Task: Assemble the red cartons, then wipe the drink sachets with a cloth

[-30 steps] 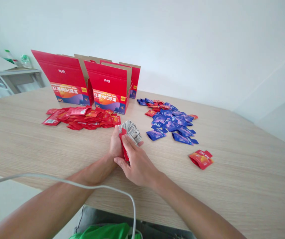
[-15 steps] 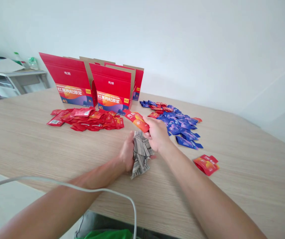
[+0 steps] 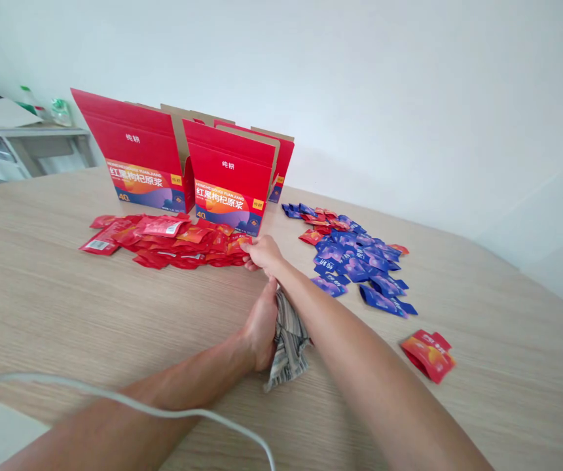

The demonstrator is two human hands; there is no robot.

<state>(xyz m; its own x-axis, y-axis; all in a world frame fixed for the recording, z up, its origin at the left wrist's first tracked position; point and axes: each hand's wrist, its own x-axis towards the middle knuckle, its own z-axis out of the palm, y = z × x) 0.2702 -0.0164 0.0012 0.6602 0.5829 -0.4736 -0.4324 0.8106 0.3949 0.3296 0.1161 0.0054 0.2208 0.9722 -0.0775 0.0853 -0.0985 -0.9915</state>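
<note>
My left hand (image 3: pixel 262 330) is closed around a grey striped cloth (image 3: pixel 289 347), low over the table. My right hand (image 3: pixel 264 254) reaches across above it, its fingers pinched on a red sachet (image 3: pixel 238 244) at the right end of a heap of red sachets (image 3: pixel 163 237). Part of that sachet blends into the heap, so whether it rests on the others I cannot tell. A pile of blue sachets (image 3: pixel 355 255), with some red ones at its far end, lies to the right of my right hand. One red sachet (image 3: pixel 429 354) lies apart at the right.
Red open-topped boxes (image 3: pixel 230 180) stand behind the red heap, with another box (image 3: pixel 139 154) to their left. A white cable (image 3: pixel 154 409) crosses the foreground over my left forearm. At the far left stands a side table (image 3: pixel 50 131) with bottles and paper.
My right hand has carried the red sachet leftward from above the cloth to the red heap's right end. The left hand keeps its hold on the cloth. The view has shifted slightly.
</note>
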